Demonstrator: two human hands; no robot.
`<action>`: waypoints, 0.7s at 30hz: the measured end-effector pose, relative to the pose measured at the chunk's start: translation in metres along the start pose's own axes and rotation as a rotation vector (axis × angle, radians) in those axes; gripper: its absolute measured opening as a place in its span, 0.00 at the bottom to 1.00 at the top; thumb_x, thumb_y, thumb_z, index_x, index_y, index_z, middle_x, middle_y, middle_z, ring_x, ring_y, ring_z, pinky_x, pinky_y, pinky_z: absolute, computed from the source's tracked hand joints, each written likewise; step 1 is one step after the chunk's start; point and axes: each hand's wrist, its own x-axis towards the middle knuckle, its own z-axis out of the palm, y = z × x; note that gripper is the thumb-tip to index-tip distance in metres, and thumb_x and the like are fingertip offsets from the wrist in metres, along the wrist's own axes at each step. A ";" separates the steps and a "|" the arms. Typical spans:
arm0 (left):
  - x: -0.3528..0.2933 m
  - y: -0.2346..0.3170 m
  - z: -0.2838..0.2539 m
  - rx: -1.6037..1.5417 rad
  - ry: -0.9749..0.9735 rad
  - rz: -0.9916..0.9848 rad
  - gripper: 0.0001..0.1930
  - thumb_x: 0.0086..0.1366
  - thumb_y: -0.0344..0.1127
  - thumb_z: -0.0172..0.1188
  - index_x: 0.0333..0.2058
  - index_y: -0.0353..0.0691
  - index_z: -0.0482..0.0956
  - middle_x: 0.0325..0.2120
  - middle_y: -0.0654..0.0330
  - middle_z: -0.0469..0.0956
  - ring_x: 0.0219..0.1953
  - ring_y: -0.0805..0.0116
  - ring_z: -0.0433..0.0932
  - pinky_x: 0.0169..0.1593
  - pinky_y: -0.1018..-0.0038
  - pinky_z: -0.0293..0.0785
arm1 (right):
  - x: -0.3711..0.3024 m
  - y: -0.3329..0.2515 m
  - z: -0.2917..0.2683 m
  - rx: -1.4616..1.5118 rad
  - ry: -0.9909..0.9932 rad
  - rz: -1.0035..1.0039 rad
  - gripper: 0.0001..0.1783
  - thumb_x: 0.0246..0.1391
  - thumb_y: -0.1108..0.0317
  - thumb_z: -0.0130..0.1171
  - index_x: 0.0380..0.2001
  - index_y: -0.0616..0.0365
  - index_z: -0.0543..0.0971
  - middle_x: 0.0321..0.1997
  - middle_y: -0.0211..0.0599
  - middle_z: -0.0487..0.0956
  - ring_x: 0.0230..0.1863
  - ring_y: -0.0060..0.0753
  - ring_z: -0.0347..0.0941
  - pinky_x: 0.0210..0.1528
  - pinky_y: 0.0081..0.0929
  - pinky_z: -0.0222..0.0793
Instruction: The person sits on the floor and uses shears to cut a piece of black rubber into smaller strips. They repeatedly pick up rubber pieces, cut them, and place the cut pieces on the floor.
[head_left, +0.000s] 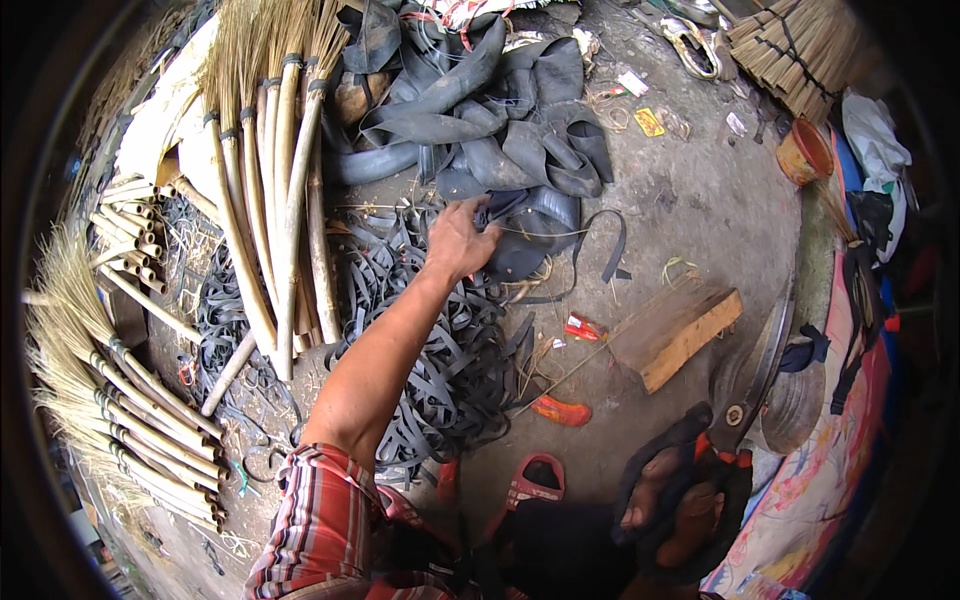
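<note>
My left hand (458,240) reaches far forward, its fingers closed on the edge of a black rubber inner tube piece (530,228). That piece lies at the front of a heap of cut inner tubes (480,110). Under my forearm spreads a pile of thin black rubber strips (455,350). Low at the right, my right hand (685,505) grips the handles of large metal shears (755,360). Their long blade points up and away, and black rubber wraps around the hand and handles.
Straw brooms with pale stick handles (275,200) lie at the left, with more bundles (130,400) lower left. A wooden block (680,332), an orange pot (805,152), a red sandal (527,487) and small red scraps (560,410) sit on the dirty concrete floor. Patterned cloth (840,440) lies at the right.
</note>
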 end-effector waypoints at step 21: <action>0.091 0.064 0.048 0.175 0.003 0.191 0.10 0.69 0.40 0.63 0.44 0.42 0.79 0.45 0.49 0.79 0.50 0.49 0.79 0.54 0.58 0.76 | 0.004 -0.014 -0.011 -0.100 0.231 0.179 0.40 0.64 0.30 0.54 0.49 0.63 0.77 0.26 0.40 0.80 0.20 0.33 0.74 0.21 0.25 0.69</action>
